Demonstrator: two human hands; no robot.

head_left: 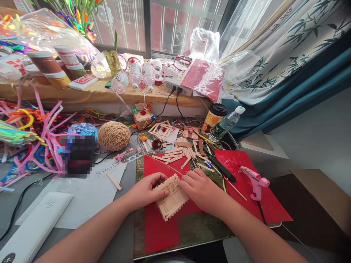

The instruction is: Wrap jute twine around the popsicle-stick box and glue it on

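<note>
A small box of craft sticks (pixel 173 205) is tilted over the red sheet (pixel 161 233), its upper part wound with rows of twine (pixel 172 187). My left hand (pixel 154 190) is closed on the box's left side, the thumb lying over the wound rows. At the upper right corner, the fingers of my right hand (pixel 196 188) are pressed together against the box and the twine; their tips are partly hidden. A strand of twine runs from near that hand back to the left, towards the twine ball (pixel 114 136).
Loose craft sticks (pixel 178 153) are heaped behind the hands. A pink glue gun (pixel 255 182) stands at right on red card. A water bottle (pixel 226 126) and a lidded cup (pixel 214 118) stand behind. At left are a white power bank (pixel 41 226) and pipe cleaners (pixel 49 135).
</note>
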